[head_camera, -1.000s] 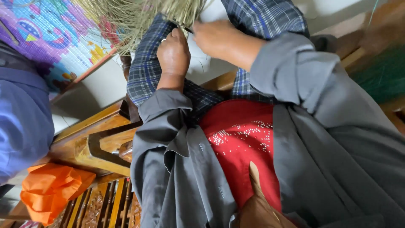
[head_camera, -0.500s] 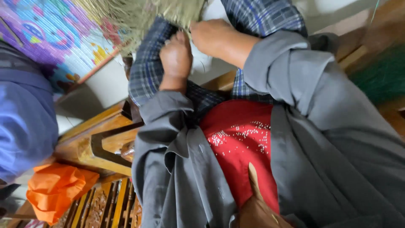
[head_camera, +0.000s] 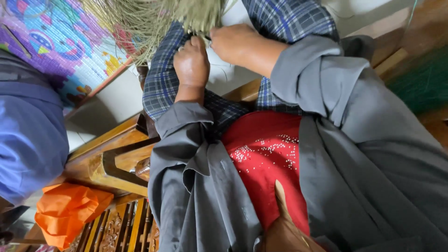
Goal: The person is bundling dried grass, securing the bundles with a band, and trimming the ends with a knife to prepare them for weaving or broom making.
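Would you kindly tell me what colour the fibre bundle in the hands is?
The fibre bundle is pale greenish straw, clearest in the head view.

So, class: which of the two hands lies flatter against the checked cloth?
The left hand, back up on the checked cloth; the right hand grips the straw bundle.

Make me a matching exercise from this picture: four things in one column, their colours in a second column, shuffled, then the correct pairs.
Things:
1. jacket sleeves
2. crumpled cloth
3. beaded top
4. bundle of dried grass under the left hand and right hand

Colours:
A. red
B. pale straw-green
C. grey
D. orange

Pairs: 1-C, 2-D, 3-A, 4-B
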